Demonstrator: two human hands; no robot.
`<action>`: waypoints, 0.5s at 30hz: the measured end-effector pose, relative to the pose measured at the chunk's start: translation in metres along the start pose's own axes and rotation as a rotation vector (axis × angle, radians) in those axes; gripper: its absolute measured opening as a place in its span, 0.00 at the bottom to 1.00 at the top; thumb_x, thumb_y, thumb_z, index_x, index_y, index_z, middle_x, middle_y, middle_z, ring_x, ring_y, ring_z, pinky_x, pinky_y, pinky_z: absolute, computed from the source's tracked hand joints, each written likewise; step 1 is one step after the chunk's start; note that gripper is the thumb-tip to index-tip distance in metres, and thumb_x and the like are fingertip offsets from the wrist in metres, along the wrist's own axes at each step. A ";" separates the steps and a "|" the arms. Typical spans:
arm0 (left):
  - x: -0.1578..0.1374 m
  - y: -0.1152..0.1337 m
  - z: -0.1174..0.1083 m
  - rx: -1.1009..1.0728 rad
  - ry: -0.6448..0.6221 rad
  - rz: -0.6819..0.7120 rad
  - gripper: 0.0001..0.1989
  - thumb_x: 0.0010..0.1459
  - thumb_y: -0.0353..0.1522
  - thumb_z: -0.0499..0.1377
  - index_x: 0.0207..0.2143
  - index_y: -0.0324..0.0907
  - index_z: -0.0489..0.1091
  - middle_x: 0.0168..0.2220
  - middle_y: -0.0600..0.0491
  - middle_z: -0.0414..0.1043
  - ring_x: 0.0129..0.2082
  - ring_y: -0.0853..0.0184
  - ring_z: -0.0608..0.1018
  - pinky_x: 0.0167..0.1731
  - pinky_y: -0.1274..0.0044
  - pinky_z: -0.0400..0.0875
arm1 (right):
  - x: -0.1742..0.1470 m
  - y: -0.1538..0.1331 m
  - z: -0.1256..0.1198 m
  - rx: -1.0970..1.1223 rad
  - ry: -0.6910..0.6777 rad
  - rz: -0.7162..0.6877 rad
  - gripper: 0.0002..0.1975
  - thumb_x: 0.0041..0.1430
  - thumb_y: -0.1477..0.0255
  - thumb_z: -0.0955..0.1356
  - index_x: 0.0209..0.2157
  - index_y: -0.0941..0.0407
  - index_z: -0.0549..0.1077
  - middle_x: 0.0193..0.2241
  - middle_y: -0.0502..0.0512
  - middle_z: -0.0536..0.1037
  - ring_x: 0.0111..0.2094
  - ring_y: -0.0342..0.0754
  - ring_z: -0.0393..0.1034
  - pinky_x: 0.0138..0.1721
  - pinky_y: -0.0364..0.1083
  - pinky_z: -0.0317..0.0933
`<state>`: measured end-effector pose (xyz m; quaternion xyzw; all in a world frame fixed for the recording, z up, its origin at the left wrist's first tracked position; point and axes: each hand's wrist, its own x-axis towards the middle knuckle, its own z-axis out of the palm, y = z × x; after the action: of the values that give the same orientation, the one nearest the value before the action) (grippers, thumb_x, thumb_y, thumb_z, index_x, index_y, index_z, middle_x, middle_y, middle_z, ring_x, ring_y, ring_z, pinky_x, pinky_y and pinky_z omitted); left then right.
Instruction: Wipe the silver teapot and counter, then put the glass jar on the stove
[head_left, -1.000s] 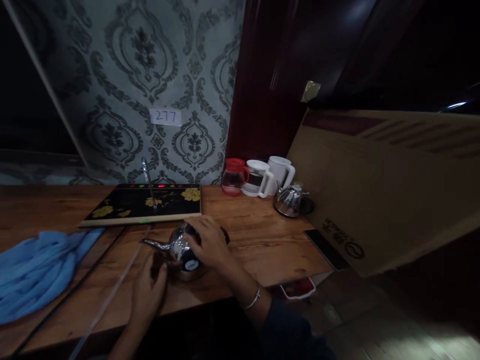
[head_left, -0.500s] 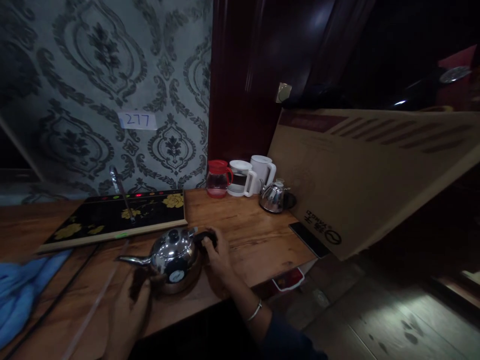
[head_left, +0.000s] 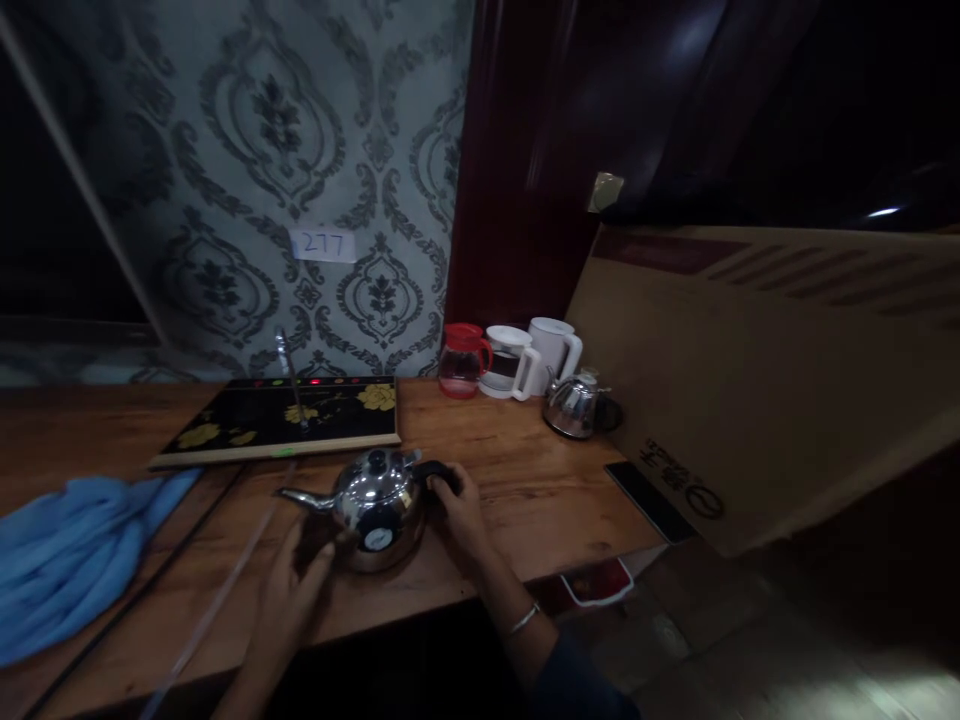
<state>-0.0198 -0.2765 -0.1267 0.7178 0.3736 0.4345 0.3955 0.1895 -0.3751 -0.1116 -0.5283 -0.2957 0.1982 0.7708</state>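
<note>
A shiny steel kettle (head_left: 379, 505) with a black lid knob stands upright on the wooden counter, spout to the left. At its right side, my right hand (head_left: 459, 508) is closed round the black handle. My left hand (head_left: 296, 580) is by the lower left of the kettle, under the spout, with thumb and fingers apart. Whether its fingertips touch the kettle, I cannot tell. Behind the kettle lies a black panel with yellow flowers (head_left: 341, 412), which carries a thin curved metal spout (head_left: 291, 370) and small lights. The kettle's contents are hidden by its lid.
A blue cloth (head_left: 82, 550), a dark cable and a clear tube (head_left: 225, 590) lie at left. At back right stand a red-lidded jug (head_left: 461, 362), a white-lidded jug (head_left: 506, 365), a white pitcher (head_left: 551, 350) and a smaller steel kettle (head_left: 574, 405). A large cardboard box (head_left: 750, 370) leans at right.
The view has swung left, so everything appears further right and more of the blue cloth shows. The right hand keeps its grip on the kettle's handle. The kettle stays in place on the counter.
</note>
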 end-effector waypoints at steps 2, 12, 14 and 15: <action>-0.003 0.009 -0.001 -0.110 -0.090 -0.026 0.26 0.52 0.49 0.59 0.46 0.41 0.70 0.44 0.44 0.79 0.44 0.53 0.81 0.46 0.63 0.76 | -0.002 0.000 -0.001 0.033 -0.002 0.027 0.12 0.51 0.63 0.71 0.33 0.56 0.74 0.29 0.49 0.77 0.33 0.46 0.71 0.37 0.44 0.65; -0.022 0.018 0.010 -0.291 -0.164 -0.045 0.29 0.47 0.44 0.67 0.49 0.42 0.65 0.45 0.45 0.76 0.47 0.55 0.77 0.50 0.62 0.71 | -0.014 0.005 -0.018 -0.099 0.036 0.213 0.19 0.46 0.57 0.74 0.39 0.53 0.80 0.40 0.56 0.83 0.43 0.57 0.76 0.44 0.52 0.69; -0.023 0.014 0.012 -0.317 -0.159 -0.026 0.31 0.46 0.44 0.69 0.50 0.42 0.64 0.46 0.46 0.75 0.48 0.54 0.76 0.52 0.62 0.70 | -0.013 0.009 -0.021 -0.114 0.017 0.238 0.20 0.47 0.55 0.73 0.39 0.52 0.81 0.41 0.57 0.83 0.43 0.58 0.76 0.42 0.53 0.70; -0.023 0.012 0.013 -0.328 -0.155 -0.010 0.34 0.45 0.43 0.70 0.52 0.42 0.64 0.48 0.45 0.74 0.50 0.54 0.75 0.53 0.62 0.69 | -0.013 0.012 -0.022 -0.112 0.003 0.240 0.20 0.47 0.55 0.73 0.39 0.51 0.81 0.42 0.57 0.82 0.43 0.59 0.76 0.42 0.54 0.70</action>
<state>-0.0138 -0.3043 -0.1276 0.6732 0.2697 0.4311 0.5369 0.1948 -0.3943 -0.1314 -0.6024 -0.2397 0.2712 0.7114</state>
